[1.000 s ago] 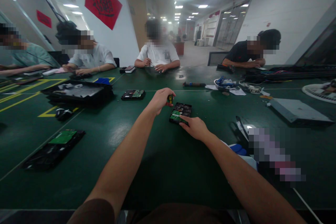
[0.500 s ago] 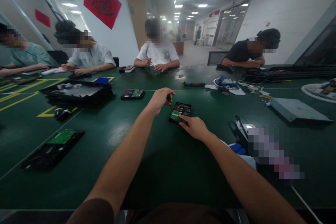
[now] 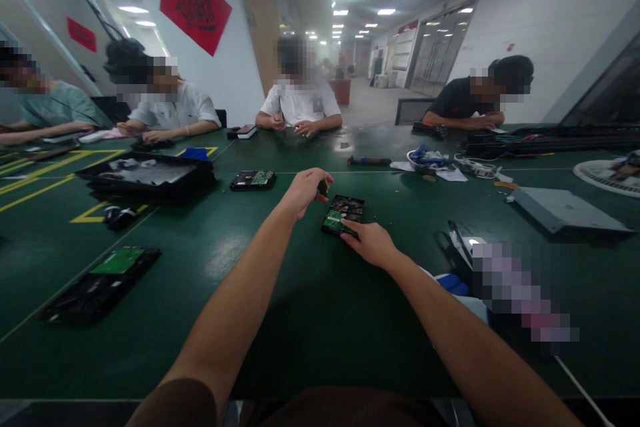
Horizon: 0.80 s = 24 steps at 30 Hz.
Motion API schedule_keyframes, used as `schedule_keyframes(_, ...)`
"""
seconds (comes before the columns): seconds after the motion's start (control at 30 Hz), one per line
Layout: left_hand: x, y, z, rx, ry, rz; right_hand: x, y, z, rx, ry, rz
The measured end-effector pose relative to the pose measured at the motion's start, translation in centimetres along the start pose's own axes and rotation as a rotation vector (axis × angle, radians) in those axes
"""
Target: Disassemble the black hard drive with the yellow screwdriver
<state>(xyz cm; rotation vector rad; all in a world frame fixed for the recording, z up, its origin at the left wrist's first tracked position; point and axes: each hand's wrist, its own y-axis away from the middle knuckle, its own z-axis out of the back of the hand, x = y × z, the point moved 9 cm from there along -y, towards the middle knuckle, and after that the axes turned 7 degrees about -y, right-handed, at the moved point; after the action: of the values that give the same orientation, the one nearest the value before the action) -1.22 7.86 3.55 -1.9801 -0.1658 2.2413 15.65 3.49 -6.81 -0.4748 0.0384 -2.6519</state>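
Nearest me runs the straight near edge of a dark green, glossy tabletop (image 3: 320,327) ruled with thin pale lines. Toward its left side lies a black oblong casing with a bright green circuit board (image 3: 103,283). On the right, behind the right forearm, a blue-and-white item (image 3: 453,283) is partly hidden, and a pixelated patch blots out whatever lies next to it.

Midway between the near and far edges sits a small black rectangular drive with a green board (image 3: 343,213). The right hand (image 3: 375,241) has its fingertips on the drive's near right corner; I cannot tell whether that grip pinches. The left hand (image 3: 306,188), just beyond, has its grip curled round a black-and-yellow handle (image 3: 324,189), mostly covered by the fingers, so its lower end is lost to me.

Farther left stands a shallow black tray (image 3: 195,180); farther right, a flat grey metal box (image 3: 570,210) and a round white grille (image 3: 593,177), cut off at the side.

Four people sit along the far edge, faces pixelated. Beyond them, a red paper sheet (image 3: 195,1) hangs on a white pillar, and a lit corridor fades into haze.
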Motion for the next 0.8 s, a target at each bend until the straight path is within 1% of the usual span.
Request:
schedule_keyframes(0.13, -0.1, 0.1, -0.1, 0.022, -0.032, -0.003, 0.0, 0.0, 0.0, 0.004, -0.015, 0.0)
schedule_keyframes(0.27, 0.5, 0.0, -0.6, 0.077, 0.077, 0.045, -0.1, 0.0, 0.0, -0.005, -0.011, -0.003)
schedule_keyframes(0.37, 1.2, -0.3, -0.7, 0.089, 0.153, 0.079, 0.0, 0.0, 0.0, -0.015, 0.001, 0.002)
schedule_keyframes(0.43, 1.2, -0.4, -0.5, 0.075, 0.141, 0.07, 0.0, 0.0, 0.0, -0.019, 0.002, 0.014)
schedule_keyframes(0.53, 0.8, -0.4, -0.1, 0.044, 0.047, 0.024, -0.1, -0.1, -0.1, -0.017, -0.002, 0.021)
schedule_keyframes(0.63, 0.3, -0.2, -0.2, 0.063, -0.007, 0.004, -0.1, -0.1, -0.1, -0.024, 0.0, 0.022)
schedule_keyframes(0.73, 0.4, 0.0, -0.7, 0.11, 0.041, 0.03, -0.1, -0.2, -0.1, -0.031, 0.005, 0.027)
schedule_keyframes(0.8, 0.7, 0.0, -0.7, 0.107, 0.103, 0.059, -0.1, -0.1, -0.1, -0.035, 0.008, 0.029)
